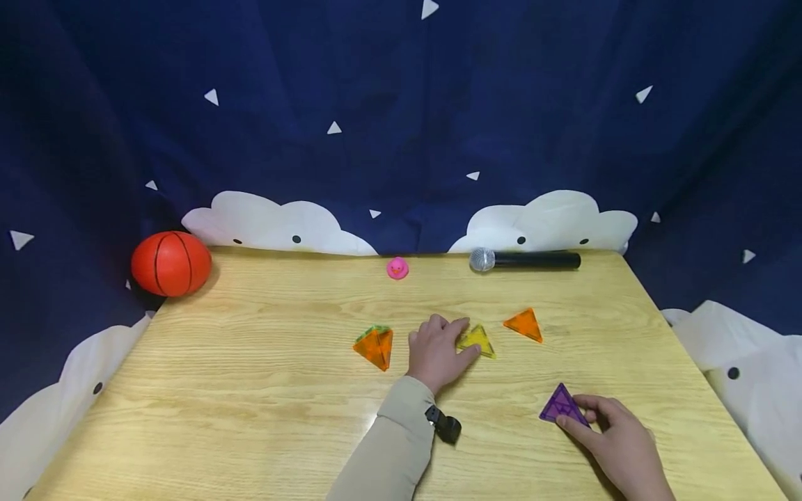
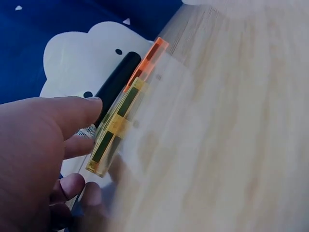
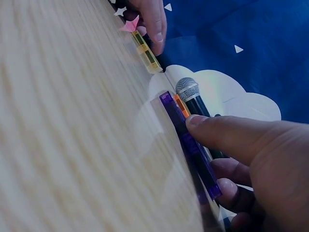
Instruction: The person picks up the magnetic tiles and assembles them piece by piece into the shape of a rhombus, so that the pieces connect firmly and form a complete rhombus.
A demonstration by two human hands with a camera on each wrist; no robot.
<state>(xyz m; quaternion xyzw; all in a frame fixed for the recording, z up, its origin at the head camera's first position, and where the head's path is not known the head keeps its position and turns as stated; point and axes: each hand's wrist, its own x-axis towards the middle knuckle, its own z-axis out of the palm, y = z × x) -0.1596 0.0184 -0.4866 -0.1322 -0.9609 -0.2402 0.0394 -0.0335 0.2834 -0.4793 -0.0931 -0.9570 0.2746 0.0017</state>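
My left hand (image 1: 438,351) is over the table at a yellow triangular tile (image 1: 479,341), thumb and forefinger spread about its edges. In the left wrist view the thumb (image 2: 79,113) lies just beside that tile (image 2: 116,128); firm contact cannot be made out. At the front right, my right hand (image 1: 617,435) pinches a translucent purple triangular tile (image 1: 562,406) by its right side. The right wrist view shows the purple tile (image 3: 188,145) edge-on, the thumb on its face and the fingers behind it.
An orange triangular tile (image 1: 526,325) lies right of the yellow one. Orange and green tiles (image 1: 374,346) overlap left of my left hand. Along the back are a red ball (image 1: 171,264), a pink duck (image 1: 397,268) and a microphone (image 1: 532,260), before a dark blue curtain (image 1: 401,125).
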